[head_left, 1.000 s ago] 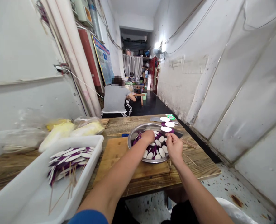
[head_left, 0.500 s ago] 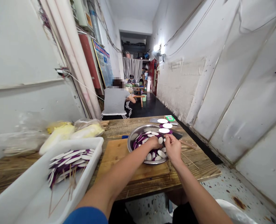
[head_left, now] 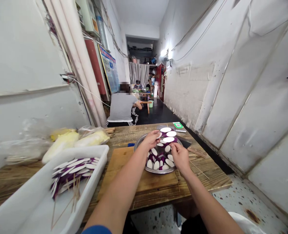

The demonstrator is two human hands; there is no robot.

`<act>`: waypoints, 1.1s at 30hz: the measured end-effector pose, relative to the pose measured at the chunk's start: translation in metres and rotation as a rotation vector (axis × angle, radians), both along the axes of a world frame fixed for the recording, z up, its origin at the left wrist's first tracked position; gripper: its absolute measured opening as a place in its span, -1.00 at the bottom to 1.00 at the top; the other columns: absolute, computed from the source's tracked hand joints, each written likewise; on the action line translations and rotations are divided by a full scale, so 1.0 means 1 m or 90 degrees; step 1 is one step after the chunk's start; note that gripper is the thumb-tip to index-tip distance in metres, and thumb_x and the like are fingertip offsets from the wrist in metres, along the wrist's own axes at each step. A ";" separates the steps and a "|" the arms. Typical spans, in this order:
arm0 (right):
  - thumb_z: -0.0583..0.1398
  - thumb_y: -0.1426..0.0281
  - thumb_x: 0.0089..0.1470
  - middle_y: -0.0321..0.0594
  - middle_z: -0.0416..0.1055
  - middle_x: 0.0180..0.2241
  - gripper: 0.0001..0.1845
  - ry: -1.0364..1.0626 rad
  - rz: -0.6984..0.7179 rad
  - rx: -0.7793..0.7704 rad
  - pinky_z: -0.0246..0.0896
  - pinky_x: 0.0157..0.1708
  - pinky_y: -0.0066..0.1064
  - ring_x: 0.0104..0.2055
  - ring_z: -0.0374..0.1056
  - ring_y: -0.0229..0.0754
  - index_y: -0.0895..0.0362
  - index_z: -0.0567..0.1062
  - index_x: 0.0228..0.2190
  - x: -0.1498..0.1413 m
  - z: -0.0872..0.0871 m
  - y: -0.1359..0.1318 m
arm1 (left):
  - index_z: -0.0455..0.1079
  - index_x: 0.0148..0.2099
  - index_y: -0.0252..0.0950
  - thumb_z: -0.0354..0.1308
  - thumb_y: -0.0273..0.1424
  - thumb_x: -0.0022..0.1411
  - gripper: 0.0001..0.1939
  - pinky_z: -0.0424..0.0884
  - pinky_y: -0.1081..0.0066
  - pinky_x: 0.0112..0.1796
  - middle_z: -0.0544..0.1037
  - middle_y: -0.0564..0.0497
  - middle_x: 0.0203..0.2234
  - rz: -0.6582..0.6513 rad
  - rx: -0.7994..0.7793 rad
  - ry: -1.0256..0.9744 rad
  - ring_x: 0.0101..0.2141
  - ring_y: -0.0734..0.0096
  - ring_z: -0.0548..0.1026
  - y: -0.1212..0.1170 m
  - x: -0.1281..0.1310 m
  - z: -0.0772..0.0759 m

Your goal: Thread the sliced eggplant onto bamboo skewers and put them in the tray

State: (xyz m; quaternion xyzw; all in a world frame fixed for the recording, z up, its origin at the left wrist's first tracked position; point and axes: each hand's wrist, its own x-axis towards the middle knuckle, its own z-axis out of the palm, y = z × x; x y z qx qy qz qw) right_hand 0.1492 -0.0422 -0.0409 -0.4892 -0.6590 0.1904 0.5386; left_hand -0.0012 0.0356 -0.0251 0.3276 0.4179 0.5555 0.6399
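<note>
My right hand [head_left: 181,156] is closed on a bamboo skewer that carries three white-faced, purple-skinned eggplant slices [head_left: 168,139], fanned above the bowl. In my left hand [head_left: 150,141] a single eggplant slice [head_left: 159,135] is pinched, close to the left side of the skewered ones. Below both hands stands a round metal bowl [head_left: 156,172] with many loose slices in it, some hidden by my hands. On the left, a white plastic tray [head_left: 104,154] contains a pile of finished eggplant skewers [head_left: 77,168], their sticks pointing toward me.
Under the bowl lies a wooden cutting board [head_left: 119,169] on the wooden table [head_left: 207,172]. A cleaver [head_left: 196,151] and loose bamboo skewers [head_left: 199,169] lie to the right. Plastic bags [head_left: 92,139] sit behind the tray. Farther back, a person in a grey shirt [head_left: 122,107] sits facing away.
My left hand has come up out of the bowl with an eggplant slice and is now beside the skewer. The skewer in my right hand has shifted slightly left and down.
</note>
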 end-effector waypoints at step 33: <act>0.03 0.33 0.07 -0.22 0.48 -0.47 -0.72 -0.090 0.104 -0.010 0.11 -0.52 -0.51 -0.44 0.34 -0.21 0.15 0.51 -0.42 0.004 -0.001 0.003 | 0.25 -0.03 -0.32 0.32 -0.55 -0.16 -0.41 0.31 0.55 -0.58 0.47 0.01 -0.51 0.147 0.027 0.091 -0.62 0.54 0.39 0.003 -0.010 -0.002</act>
